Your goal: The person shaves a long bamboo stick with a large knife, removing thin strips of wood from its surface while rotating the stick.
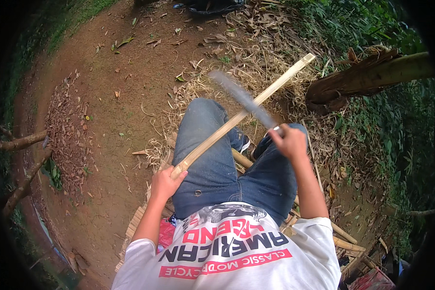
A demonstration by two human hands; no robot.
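Bamboo strip (241,116) across knees, blurred blade (241,99) crossing it (shavings (198,87) below)

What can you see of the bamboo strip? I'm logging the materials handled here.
The bamboo strip is a long, thin, pale yellow-tan slat, apparently split bamboo, straight, with a squared far end. It runs diagonally from the left hand, which grips its near end above the left thigh, up and to the right over the jeans to the litter of dry shavings. The blurred knife in the right hand crosses it about midway; whether they touch is unclear.
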